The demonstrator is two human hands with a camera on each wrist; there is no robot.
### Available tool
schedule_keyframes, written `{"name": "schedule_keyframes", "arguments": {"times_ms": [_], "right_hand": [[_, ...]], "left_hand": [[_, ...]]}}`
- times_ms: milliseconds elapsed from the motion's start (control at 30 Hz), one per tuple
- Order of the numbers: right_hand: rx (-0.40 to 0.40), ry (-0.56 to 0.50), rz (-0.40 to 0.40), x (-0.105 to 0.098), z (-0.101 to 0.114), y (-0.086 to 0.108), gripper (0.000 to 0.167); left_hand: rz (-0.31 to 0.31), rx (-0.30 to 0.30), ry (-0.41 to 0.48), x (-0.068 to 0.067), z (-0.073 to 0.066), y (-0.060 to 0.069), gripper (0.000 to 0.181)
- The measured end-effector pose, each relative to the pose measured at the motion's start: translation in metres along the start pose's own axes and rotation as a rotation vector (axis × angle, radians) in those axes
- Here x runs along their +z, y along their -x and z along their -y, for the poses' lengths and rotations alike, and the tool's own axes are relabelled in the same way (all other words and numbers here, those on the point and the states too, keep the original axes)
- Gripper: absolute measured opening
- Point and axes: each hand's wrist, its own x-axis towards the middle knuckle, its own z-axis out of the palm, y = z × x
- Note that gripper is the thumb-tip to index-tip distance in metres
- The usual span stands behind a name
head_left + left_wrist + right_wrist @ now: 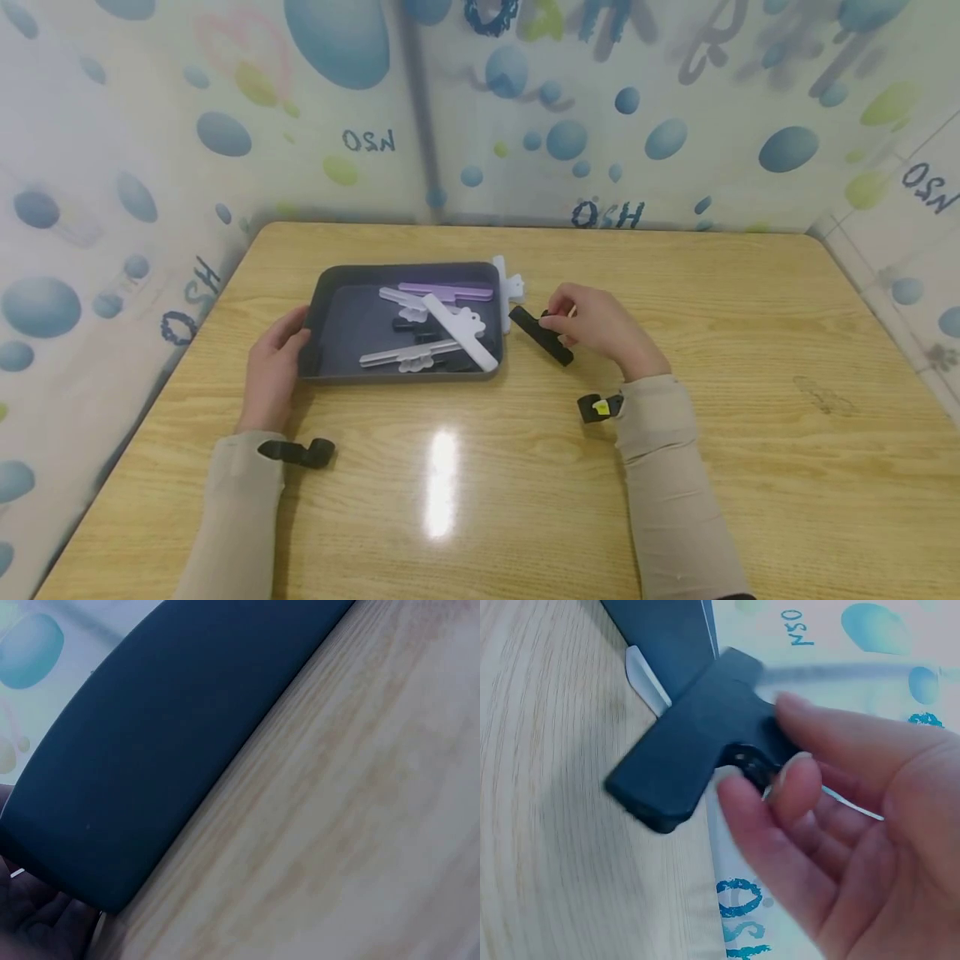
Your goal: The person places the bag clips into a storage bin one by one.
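Observation:
My right hand pinches a black bag clip by its handle between thumb and fingers, just right of the dark grey tray. In the right wrist view, the black clip is tilted, its long bar away from the palm. At the tray's left end, my left hand grips the wall; the left wrist view shows the tray's outer side with fingers at its corner. Inside the tray lie a purple clip, a white clip across others, and several more white and black clips, partly overlapped.
A white clip is at the tray's right end, outside it, partly hidden by the wall. The wooden table reaches back to a patterned wall covering. Black wrist devices sit at both cuffs.

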Motion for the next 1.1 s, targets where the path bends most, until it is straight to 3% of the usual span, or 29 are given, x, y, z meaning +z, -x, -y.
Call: {"name": "schedule_keyframes", "arguments": {"times_ms": [200, 367, 533, 667, 767, 1100], "right_hand": [[-0.014, -0.08, -0.158, 0.0, 0.005, -0.002, 0.023], [-0.075, -0.152, -0.3, 0.003, 0.013, -0.002, 0.027], [-0.161, -0.321, -0.393, 0.012, 0.021, -0.004, 0.029], [-0.209, -0.486, -0.417, 0.022, 0.028, -0.008, 0.027], [-0.235, -0.543, -0.414, 0.031, 0.035, -0.01, 0.025], [-0.28, -0.517, -0.299, 0.062, 0.054, -0.014, 0.021]], "left_hand": [[-0.002, 0.008, -0.004, 0.001, 0.0, 0.0, 0.041], [-0.003, 0.013, -0.005, 0.0, -0.001, 0.001, 0.04], [-0.006, 0.016, 0.001, 0.001, 0.0, 0.0, 0.04], [-0.005, 0.012, 0.001, 0.001, 0.0, 0.0, 0.04], [-0.005, 0.01, 0.001, 0.001, 0.0, 0.0, 0.04], [-0.008, 0.005, 0.008, 0.001, 0.0, -0.001, 0.041]]}}
